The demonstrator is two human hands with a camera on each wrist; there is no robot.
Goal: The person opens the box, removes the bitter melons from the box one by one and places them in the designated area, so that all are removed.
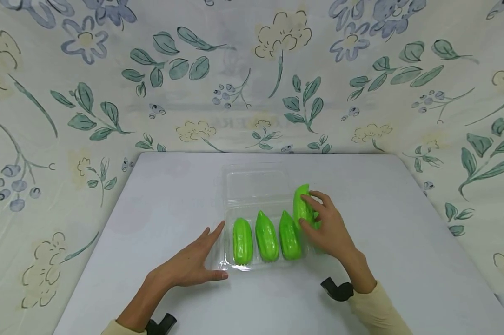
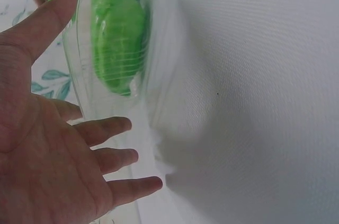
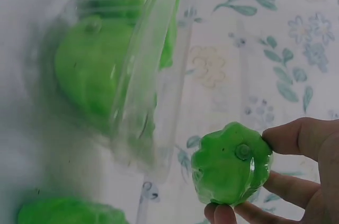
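Observation:
A clear plastic clamshell box (image 1: pixel 228 267) lies with its lid (image 1: pixel 255 184) folded back. Inside it are a bright green, ridged toy gourd (image 1: pixel 242 242), a second gourd (image 1: pixel 267 236) and a third gourd (image 1: pixel 290 236). My right hand (image 1: pixel 329 228) pinches another gourd (image 3: pixel 230 166) between thumb and fingers, raised at the box's right end. Part of one more gourd (image 3: pixel 69 212) shows on the table, mostly hidden by that hand in the head view. At the box's left side my left hand (image 1: pixel 191 265) spreads its fingers and thumb; whether they touch the rim I cannot tell.
The white table (image 1: pixel 172 186) meets a floral cloth (image 1: pixel 235 70) behind it and at both sides. A black strap piece (image 1: pixel 337 289) sits at the right wrist and another black piece (image 1: pixel 162 324) at the left wrist.

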